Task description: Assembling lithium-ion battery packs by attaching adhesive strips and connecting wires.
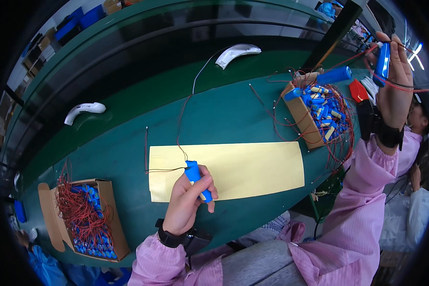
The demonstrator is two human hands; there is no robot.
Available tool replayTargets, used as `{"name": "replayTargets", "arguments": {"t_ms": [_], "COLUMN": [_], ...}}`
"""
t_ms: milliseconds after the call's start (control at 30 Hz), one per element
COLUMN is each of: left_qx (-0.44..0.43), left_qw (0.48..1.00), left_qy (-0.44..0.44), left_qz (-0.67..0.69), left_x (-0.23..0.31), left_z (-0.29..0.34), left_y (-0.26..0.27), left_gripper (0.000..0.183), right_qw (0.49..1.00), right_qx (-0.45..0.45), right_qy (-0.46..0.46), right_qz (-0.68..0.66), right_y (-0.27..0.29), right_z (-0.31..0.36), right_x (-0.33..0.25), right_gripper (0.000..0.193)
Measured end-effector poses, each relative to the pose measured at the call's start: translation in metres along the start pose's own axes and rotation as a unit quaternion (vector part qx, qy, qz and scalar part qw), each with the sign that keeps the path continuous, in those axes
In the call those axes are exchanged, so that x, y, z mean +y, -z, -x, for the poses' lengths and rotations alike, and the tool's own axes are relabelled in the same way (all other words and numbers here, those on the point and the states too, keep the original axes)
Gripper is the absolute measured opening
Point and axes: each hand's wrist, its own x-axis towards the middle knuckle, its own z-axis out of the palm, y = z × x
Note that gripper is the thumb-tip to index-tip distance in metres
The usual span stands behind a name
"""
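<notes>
My left hand (188,195) is closed around a blue cylindrical battery pack (193,172) above a pale yellow sheet (252,167). Dark and reddish wires run from the pack's upper end, out over the sheet and the green table. Raised at the upper right, my right hand (399,78) grips another blue battery pack (382,64), whose red and black wires hang out to both sides. Below and left of that hand stands a cardboard box (302,117) heaped with blue battery packs and tangled red wires. A larger blue cylinder (334,75) rests at the box's far edge.
At the left, an open cardboard box (120,221) holds blue packs under a mass of red wires. Two curved white parts (238,53) lie on the dark green strip beyond the table. A red object (358,90) is beside the right box. Other people sit at the right.
</notes>
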Motion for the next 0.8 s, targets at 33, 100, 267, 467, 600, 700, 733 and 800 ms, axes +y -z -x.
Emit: {"name": "replayTargets", "arguments": {"t_ms": [33, 100, 267, 467, 600, 700, 733, 800], "left_qx": [-0.011, -0.014, 0.009, -0.032, -0.127, -0.172, -0.184, -0.21], "left_qw": [1.0, 1.0, 0.995, 0.994, 0.989, 0.984, 0.981, 0.972], "left_qy": [-0.005, -0.019, -0.069, -0.066, -0.013, 0.003, 0.018, 0.024], "left_qz": [-0.003, -0.007, -0.068, -0.082, -0.074, -0.041, -0.066, -0.1], "left_x": [0.0, -0.002, -0.002, 0.001, -0.003, -0.005, -0.003, -0.006], "left_z": [0.0, -0.002, -0.003, -0.006, -0.007, -0.007, -0.006, -0.005], "left_y": [0.002, 0.005, 0.004, 0.012, 0.025, 0.025, 0.025, 0.026], "left_gripper": [0.017, 0.017, 0.023, 0.031, 0.042, 0.041, 0.041, 0.042], "right_qw": [0.999, 0.99, 0.979, 0.964, 0.944, 0.936, 0.941, 0.925], "right_qx": [-0.039, -0.126, -0.159, -0.184, -0.19, -0.183, -0.164, -0.161], "right_qy": [-0.002, 0.008, -0.057, -0.118, -0.177, -0.191, -0.187, -0.195], "right_qz": [-0.017, -0.056, -0.115, -0.153, -0.205, -0.232, -0.231, -0.283], "right_y": [-0.006, -0.016, -0.054, -0.121, -0.159, -0.173, -0.175, -0.176], "right_z": [0.001, 0.005, 0.018, 0.049, 0.054, 0.05, 0.051, 0.048], "right_x": [-0.004, -0.014, -0.038, -0.026, -0.017, -0.012, -0.004, 0.013], "right_gripper": [0.029, 0.032, 0.034, 0.042, 0.042, 0.041, 0.039, 0.03]}}
